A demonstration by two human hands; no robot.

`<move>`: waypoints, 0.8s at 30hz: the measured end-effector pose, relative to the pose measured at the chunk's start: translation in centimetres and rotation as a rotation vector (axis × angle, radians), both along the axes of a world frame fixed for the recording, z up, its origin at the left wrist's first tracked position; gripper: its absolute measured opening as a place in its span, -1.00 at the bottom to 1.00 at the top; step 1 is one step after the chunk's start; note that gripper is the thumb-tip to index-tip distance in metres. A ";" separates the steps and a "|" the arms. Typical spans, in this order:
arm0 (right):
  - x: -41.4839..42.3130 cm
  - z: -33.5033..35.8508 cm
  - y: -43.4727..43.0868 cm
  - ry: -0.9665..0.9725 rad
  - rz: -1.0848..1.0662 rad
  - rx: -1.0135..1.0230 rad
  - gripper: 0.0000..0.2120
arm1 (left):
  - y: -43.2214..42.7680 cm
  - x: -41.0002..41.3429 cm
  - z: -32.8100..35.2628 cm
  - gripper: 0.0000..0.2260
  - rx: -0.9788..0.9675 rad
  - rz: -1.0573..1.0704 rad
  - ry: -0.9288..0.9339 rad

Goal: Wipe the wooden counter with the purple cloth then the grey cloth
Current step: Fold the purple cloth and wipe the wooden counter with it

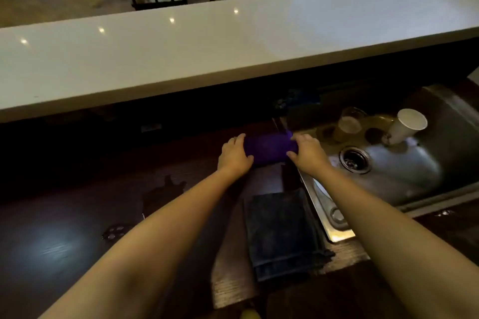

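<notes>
Bunched purple cloth (267, 149) between hands

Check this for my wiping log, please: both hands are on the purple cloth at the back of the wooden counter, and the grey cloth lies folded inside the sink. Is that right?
One detail is off. The grey cloth is not in the sink; the head view shows it folded on the wooden counter, beside the sink's left rim. The rest holds: left hand and right hand both grip the purple cloth.
</notes>
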State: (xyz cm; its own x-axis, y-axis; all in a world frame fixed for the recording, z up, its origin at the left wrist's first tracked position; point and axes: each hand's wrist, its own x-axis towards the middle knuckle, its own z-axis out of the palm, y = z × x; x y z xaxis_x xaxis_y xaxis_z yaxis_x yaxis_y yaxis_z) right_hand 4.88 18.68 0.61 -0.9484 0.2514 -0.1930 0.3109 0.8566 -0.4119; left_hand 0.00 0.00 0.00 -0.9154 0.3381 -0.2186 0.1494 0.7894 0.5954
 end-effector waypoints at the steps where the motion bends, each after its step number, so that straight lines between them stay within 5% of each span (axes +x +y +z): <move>1: -0.3 -0.2 0.1 -0.006 -0.017 -0.032 -0.50 | 0.2 -0.4 0.0 -0.40 0.014 0.029 -0.017; 8: -1.5 -1.0 -0.5 -0.056 -0.068 -0.073 -0.38 | 0.7 -2.5 -1.1 -0.59 -0.006 0.101 -0.026; 15: -1.9 -0.1 -0.5 0.002 -0.034 -0.046 -0.72 | 0.1 -2.1 0.3 -0.85 0.190 0.021 0.000; 19: -2.0 2.2 -0.3 0.033 0.039 -0.308 -0.72 | -1.7 -2.0 2.0 -0.88 0.332 -0.021 0.039; 22: -2.2 3.9 -0.6 0.027 0.158 -0.274 -0.58 | -4.0 -2.9 3.4 -0.82 0.401 -0.060 0.031; 24: -2.3 4.7 -1.4 0.034 0.209 -0.228 -0.67 | -5.6 -3.3 4.6 -0.78 0.370 -0.108 0.031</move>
